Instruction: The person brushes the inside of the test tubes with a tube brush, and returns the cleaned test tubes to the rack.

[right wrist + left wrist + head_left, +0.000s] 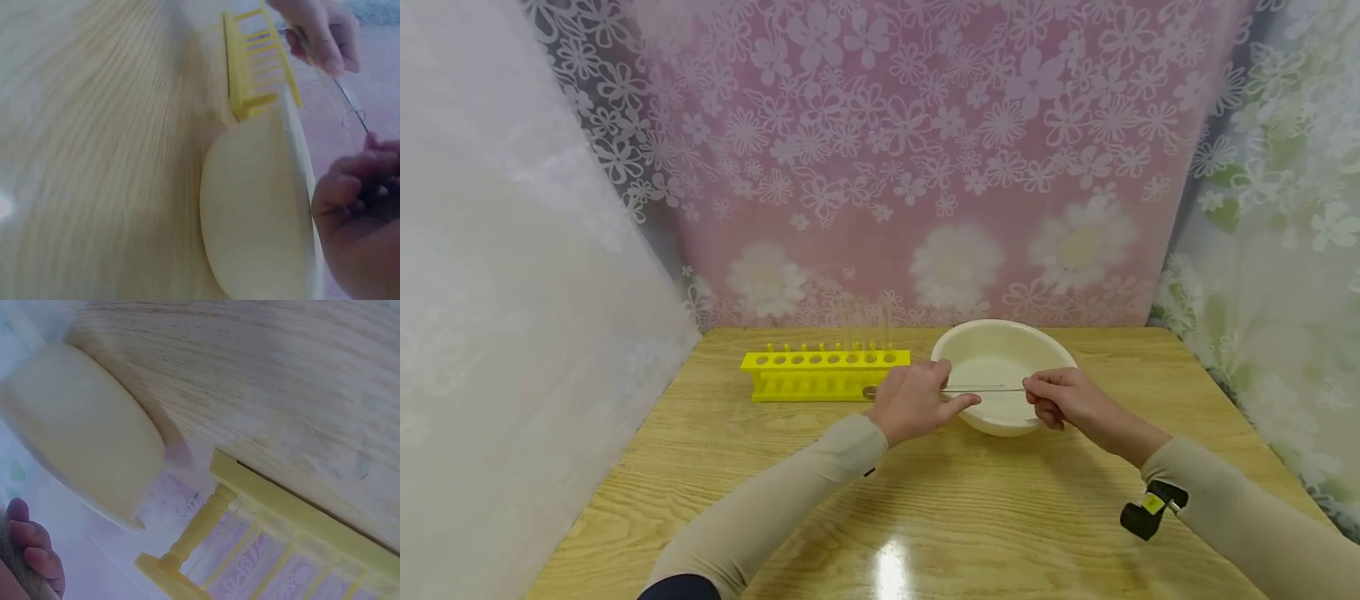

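Observation:
My left hand (913, 402) grips a clear glass test tube (348, 103), held nearly level over the left rim of a cream basin (1000, 423). The tube's open mouth faces right. A thin wire handle (1000, 390) runs into that mouth, and my right hand (1071, 404) pinches its outer end above the basin's right side. What looks like a dark brush head (870, 392) shows at the tube's far end, left of my left hand. In the left wrist view, curled fingers (39, 544) appear at the lower left corner.
A yellow test tube rack (797, 363) stands left of the basin, close behind my left hand. Several clear test tubes (859, 325) stand upright in its right end. The wooden table (985, 517) meets floral curtains (910, 167) at the back and sides.

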`<state>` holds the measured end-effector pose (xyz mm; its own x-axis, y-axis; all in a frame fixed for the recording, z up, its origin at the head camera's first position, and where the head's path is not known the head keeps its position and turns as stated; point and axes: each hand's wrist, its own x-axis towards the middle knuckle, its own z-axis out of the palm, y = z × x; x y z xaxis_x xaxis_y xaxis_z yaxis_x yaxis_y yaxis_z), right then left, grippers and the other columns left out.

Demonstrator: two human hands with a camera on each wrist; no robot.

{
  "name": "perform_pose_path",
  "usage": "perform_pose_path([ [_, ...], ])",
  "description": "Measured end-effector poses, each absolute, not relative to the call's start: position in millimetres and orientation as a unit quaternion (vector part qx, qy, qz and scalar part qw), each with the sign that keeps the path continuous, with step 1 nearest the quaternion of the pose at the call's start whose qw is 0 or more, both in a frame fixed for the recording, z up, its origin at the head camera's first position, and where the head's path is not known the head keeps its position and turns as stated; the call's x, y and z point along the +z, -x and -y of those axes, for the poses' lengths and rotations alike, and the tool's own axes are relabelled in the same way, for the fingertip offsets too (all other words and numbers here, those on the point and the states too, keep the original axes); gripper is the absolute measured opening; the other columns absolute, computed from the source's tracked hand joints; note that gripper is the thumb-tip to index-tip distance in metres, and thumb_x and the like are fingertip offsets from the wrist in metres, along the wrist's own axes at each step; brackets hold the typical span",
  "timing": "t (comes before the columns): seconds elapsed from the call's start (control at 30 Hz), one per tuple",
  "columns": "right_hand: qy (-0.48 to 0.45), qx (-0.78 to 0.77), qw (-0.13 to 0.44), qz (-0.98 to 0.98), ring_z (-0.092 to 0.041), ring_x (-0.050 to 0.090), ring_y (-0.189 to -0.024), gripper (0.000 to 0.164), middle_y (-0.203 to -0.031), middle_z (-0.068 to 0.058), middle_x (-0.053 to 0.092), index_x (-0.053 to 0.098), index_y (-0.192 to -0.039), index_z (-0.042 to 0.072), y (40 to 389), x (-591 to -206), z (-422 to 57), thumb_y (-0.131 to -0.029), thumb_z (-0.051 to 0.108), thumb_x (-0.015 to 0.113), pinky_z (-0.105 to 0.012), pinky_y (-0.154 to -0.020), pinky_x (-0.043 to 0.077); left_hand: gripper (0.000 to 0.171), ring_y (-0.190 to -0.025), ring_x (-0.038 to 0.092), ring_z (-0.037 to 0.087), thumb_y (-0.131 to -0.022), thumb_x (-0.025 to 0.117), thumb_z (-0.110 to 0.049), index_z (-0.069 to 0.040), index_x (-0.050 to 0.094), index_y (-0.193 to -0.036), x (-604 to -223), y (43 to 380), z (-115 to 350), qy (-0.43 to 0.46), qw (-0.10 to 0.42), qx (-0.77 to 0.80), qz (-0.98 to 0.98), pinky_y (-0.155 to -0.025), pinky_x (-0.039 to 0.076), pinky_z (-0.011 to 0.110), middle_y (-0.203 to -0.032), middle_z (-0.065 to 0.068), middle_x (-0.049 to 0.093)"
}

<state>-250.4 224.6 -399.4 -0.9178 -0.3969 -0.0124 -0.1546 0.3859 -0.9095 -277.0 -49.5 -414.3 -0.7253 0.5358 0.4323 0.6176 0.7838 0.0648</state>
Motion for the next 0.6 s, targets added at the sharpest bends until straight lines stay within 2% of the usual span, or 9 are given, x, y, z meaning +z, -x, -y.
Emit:
perform_pose_path([
  [0.03, 0.178, -0.522, 0.109, -0.827, -0.013, 0.036, -0.052, 0.038, -0.065, -0.004, 0.044, 0.056, -0.091, -0.005, 250.1, -400.1, -224.4, -0.108, 0.028, 0.049, -0.033, -0.051, 0.038, 0.055, -0.038, 0.036, 0.007, -0.091, 0.052, -0.074, -0.022, 0.045, -0.076, -414.6, 277.3, 50.0, 0.31, 0.195, -0.109, 0.924, -0.036, 0.027, 0.022, -0.057, -0.009, 0.046],
  [0.1, 0.236, -0.466, 0.042, -0.852, -0.01, 0.038, -0.051, 0.029, -0.066, -0.002, 0.049, 0.061, -0.091, 0.0, 249.4, -402.4, -224.3, -0.107, 0.022, 0.052, -0.03, -0.05, 0.039, 0.054, -0.038, 0.037, 0.007, -0.09, 0.053, -0.074, -0.022, 0.047, -0.076, -415.3, 278.2, 50.9, 0.305, 0.185, -0.128, 0.925, -0.036, 0.028, 0.023, -0.057, -0.009, 0.048],
  [0.2, 0.341, -0.311, -0.144, -0.875, -0.005, 0.048, -0.058, 0.01, -0.075, 0.003, 0.059, 0.068, -0.094, 0.01, 250.7, -405.3, -224.4, -0.099, 0.017, 0.065, -0.026, -0.054, 0.044, 0.054, -0.039, 0.038, 0.008, -0.09, 0.053, -0.074, -0.022, 0.048, -0.077, -415.6, 279.9, 52.9, 0.293, 0.169, -0.16, 0.927, -0.037, 0.03, 0.024, -0.059, -0.009, 0.049],
  [0.27, 0.393, -0.217, -0.254, -0.857, -0.005, 0.054, -0.067, 0.012, -0.082, 0.004, 0.063, 0.069, -0.095, 0.011, 253.0, -406.3, -225.6, -0.1, 0.022, 0.066, -0.025, -0.057, 0.048, 0.054, -0.04, 0.039, 0.009, -0.089, 0.054, -0.075, -0.022, 0.049, -0.078, -415.1, 280.6, 53.2, 0.287, 0.16, -0.18, 0.927, -0.038, 0.031, 0.025, -0.06, -0.008, 0.05],
  [0.33, 0.438, -0.148, -0.327, -0.824, -0.008, 0.058, -0.073, 0.021, -0.086, 0.003, 0.063, 0.068, -0.094, 0.009, 255.5, -406.3, -226.8, -0.103, 0.027, 0.061, -0.026, -0.06, 0.05, 0.054, -0.041, 0.04, 0.01, -0.089, 0.054, -0.075, -0.022, 0.049, -0.078, -414.7, 280.9, 53.6, 0.282, 0.15, -0.194, 0.928, -0.039, 0.031, 0.025, -0.061, -0.008, 0.05],
  [0.43, 0.486, -0.093, -0.383, -0.78, -0.012, 0.059, -0.072, 0.039, -0.084, 0.0, 0.062, 0.066, -0.091, 0.006, 258.2, -405.0, -227.6, -0.11, 0.032, 0.043, -0.027, -0.058, 0.051, 0.054, -0.042, 0.04, 0.01, -0.089, 0.053, -0.075, -0.023, 0.049, -0.079, -415.4, 281.1, 54.4, 0.283, 0.142, -0.204, 0.926, -0.039, 0.031, 0.026, -0.062, -0.007, 0.05],
  [0.53, 0.501, -0.077, -0.394, -0.767, -0.012, 0.057, -0.071, 0.041, -0.082, 0.001, 0.06, 0.064, -0.089, 0.007, 257.8, -402.7, -227.1, -0.111, 0.031, 0.039, -0.026, -0.057, 0.049, 0.054, -0.042, 0.039, 0.009, -0.089, 0.052, -0.076, -0.023, 0.049, -0.078, -416.7, 281.2, 55.1, 0.289, 0.144, -0.201, 0.925, -0.039, 0.03, 0.025, -0.061, -0.007, 0.049],
  [0.6, 0.492, -0.095, -0.368, -0.783, -0.007, 0.053, -0.07, 0.039, -0.081, 0.004, 0.06, 0.063, -0.088, 0.01, 256.2, -401.3, -227.1, -0.11, 0.033, 0.041, -0.023, -0.057, 0.047, 0.054, -0.041, 0.037, 0.009, -0.09, 0.052, -0.075, -0.023, 0.048, -0.077, -417.7, 281.4, 55.7, 0.295, 0.154, -0.193, 0.923, -0.038, 0.029, 0.024, -0.06, -0.007, 0.048],
])
